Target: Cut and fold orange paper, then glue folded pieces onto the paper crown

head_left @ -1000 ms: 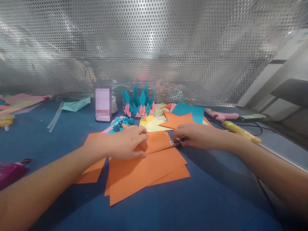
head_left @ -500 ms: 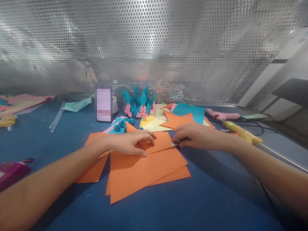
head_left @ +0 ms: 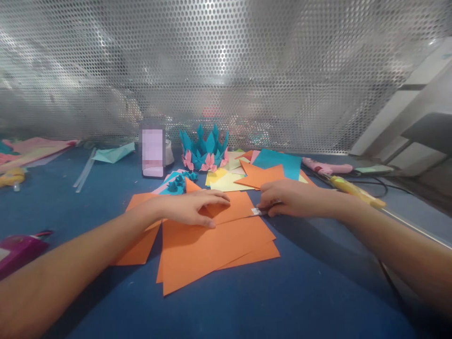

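Note:
Several orange paper sheets [head_left: 219,249] lie overlapped on the blue table. My left hand [head_left: 192,207] rests on the upper sheets with its fingers apart and nothing in them. At the right edge of the upper orange sheet, my right hand [head_left: 286,200] has its fingers closed round a small dark thing, mostly hidden by the fingers. A small whitish printed piece [head_left: 256,211] shows beside those fingertips. Just behind the right hand lies an orange paper star [head_left: 261,175].
A teal and pink folded-paper crown [head_left: 205,150] and a phone [head_left: 152,153] stand at the back. Coloured papers [head_left: 278,162] lie behind my right hand. Pink [head_left: 326,167] and yellow [head_left: 356,192] glue guns with cables are at the right, a magenta object [head_left: 21,252] at the left.
My right hand has shifted slightly right, and more of the whitish piece shows by its fingertips. The left hand's fingers have straightened a little over the paper.

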`<state>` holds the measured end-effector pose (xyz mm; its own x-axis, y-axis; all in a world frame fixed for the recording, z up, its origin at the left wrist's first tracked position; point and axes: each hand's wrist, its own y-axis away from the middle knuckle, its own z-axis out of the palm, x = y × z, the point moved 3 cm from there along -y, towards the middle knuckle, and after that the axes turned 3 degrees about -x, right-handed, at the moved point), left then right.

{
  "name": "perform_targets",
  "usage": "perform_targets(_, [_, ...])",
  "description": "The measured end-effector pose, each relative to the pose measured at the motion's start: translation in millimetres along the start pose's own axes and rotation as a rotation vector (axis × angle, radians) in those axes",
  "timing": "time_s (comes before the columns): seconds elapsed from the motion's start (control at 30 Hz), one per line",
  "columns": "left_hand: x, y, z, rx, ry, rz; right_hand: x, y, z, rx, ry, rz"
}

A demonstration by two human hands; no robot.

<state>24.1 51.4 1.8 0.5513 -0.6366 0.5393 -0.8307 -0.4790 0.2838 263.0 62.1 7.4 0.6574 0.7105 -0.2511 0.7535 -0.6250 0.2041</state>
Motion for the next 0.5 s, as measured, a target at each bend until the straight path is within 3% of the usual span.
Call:
perform_targets(0.4, [-4.1,-1.6,2.1,-0.025,0.007,0.083,-0.9,-0.8,0.0,0.054,-0.14,0.099])
perform_targets(0.5, [-6.1,-1.6,3.1,-0.027,0.005,0.097,-1.4,-2.7,2.3,0.06,-0.164,0.054])
